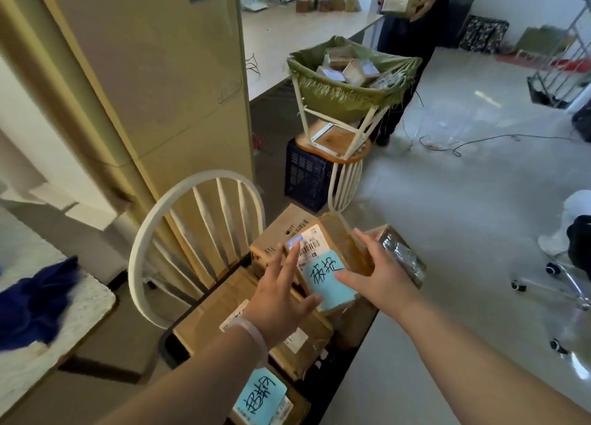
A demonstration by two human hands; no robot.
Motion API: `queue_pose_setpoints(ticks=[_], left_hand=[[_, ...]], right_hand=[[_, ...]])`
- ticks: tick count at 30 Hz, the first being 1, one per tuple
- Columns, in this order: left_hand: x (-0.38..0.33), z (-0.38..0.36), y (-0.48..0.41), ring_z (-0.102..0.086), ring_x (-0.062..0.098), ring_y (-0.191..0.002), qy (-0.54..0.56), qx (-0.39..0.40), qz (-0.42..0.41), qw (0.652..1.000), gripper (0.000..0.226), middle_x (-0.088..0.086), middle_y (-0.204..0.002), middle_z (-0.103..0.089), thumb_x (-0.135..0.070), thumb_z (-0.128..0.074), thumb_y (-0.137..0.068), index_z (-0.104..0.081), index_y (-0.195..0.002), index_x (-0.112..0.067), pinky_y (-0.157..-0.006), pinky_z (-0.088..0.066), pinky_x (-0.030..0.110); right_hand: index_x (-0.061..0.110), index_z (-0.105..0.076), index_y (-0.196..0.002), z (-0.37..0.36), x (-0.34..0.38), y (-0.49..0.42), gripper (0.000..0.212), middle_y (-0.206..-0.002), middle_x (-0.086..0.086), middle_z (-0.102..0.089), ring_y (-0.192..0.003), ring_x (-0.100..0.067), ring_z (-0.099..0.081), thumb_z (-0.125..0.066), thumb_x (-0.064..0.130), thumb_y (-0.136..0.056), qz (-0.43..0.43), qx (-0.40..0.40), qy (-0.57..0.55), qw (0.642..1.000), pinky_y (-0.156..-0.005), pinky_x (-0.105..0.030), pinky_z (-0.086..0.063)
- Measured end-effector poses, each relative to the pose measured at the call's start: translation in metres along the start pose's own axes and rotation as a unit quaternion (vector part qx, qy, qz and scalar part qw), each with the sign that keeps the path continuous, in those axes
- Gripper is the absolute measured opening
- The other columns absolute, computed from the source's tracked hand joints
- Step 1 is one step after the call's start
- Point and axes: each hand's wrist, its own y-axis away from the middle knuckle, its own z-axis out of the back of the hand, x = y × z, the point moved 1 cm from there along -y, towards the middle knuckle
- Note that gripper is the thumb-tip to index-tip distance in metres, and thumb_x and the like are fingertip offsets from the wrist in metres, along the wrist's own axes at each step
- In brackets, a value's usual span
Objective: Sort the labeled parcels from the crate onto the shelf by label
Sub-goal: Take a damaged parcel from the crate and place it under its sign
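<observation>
We hold a parcel [321, 280] above the pile [220, 300] of boxes.

The parcel sits at about five o'clock in our view. Our right hand [380, 274] grips it, thumb on its blue label, fingers [363, 244] curled round the far edge. At its nine o'clock our left hand [281, 296] is spread, fingers straight against its side. A second labelled box [260, 392] lies at six o'clock, a chair [137, 258] at nine, a green basket [339, 99] at twelve.
</observation>
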Motion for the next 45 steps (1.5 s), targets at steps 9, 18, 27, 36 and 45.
queue_pose_setpoints(ticks=[9,18,27,36,45], left_hand=[[0.024,0.044,0.033,-0.044,0.015,-0.135,0.248,-0.074,0.055,0.964,0.108,-0.011,-0.151,-0.037,-0.066,-0.073,-0.064,0.003,-0.140,-0.071,-0.102,-0.050,0.048],[0.099,0.119,0.120,-0.056,0.015,-0.122,0.330,-0.123,0.081,0.932,0.108,-0.016,-0.141,-0.038,-0.013,-0.076,-0.083,-0.003,-0.148,-0.058,-0.090,-0.058,0.038],[0.193,0.205,0.236,-0.060,0.003,-0.109,0.336,-0.222,0.129,0.906,0.097,-0.030,-0.124,-0.041,-0.016,-0.071,-0.089,-0.002,-0.146,-0.053,-0.077,-0.055,0.019],[0.285,0.273,0.320,-0.060,0.011,-0.114,0.286,-0.296,0.158,0.898,0.098,-0.025,-0.132,-0.043,-0.016,-0.071,-0.088,0.001,-0.144,-0.053,-0.087,-0.058,0.031],[0.347,0.293,0.338,-0.057,0.010,-0.117,0.279,-0.332,0.197,0.879,0.100,-0.016,-0.136,-0.041,-0.021,-0.073,-0.086,0.001,-0.145,-0.052,-0.087,-0.057,0.029]], right_hand=[[0.048,-0.045,-0.126,-0.051,0.040,-0.006,0.055,-0.117,0.002,-0.068,-0.098,-0.018,-0.071,-0.075,0.048,-0.080,-0.073,0.109,-0.222,0.966,-0.081,-0.041,-0.060],[0.056,-0.036,-0.128,-0.156,0.138,0.037,0.041,-0.116,0.017,-0.061,-0.105,-0.010,-0.061,-0.056,0.053,-0.093,0.015,0.206,-0.117,0.971,-0.089,-0.038,-0.053],[0.042,-0.027,-0.147,-0.295,0.246,0.095,0.058,-0.134,0.009,-0.054,-0.107,-0.005,-0.055,-0.057,0.038,-0.097,0.120,0.268,-0.067,0.954,-0.088,-0.022,-0.047],[0.081,0.007,-0.128,-0.424,0.315,0.134,0.073,-0.158,0.015,-0.018,-0.139,-0.012,-0.034,-0.051,0.049,-0.097,0.244,0.304,-0.059,0.919,-0.111,-0.043,-0.041],[0.059,-0.011,-0.147,-0.487,0.350,0.124,0.063,-0.158,0.014,-0.010,-0.141,-0.007,-0.022,-0.049,0.036,-0.101,0.305,0.330,0.026,0.893,-0.113,-0.033,-0.035]])
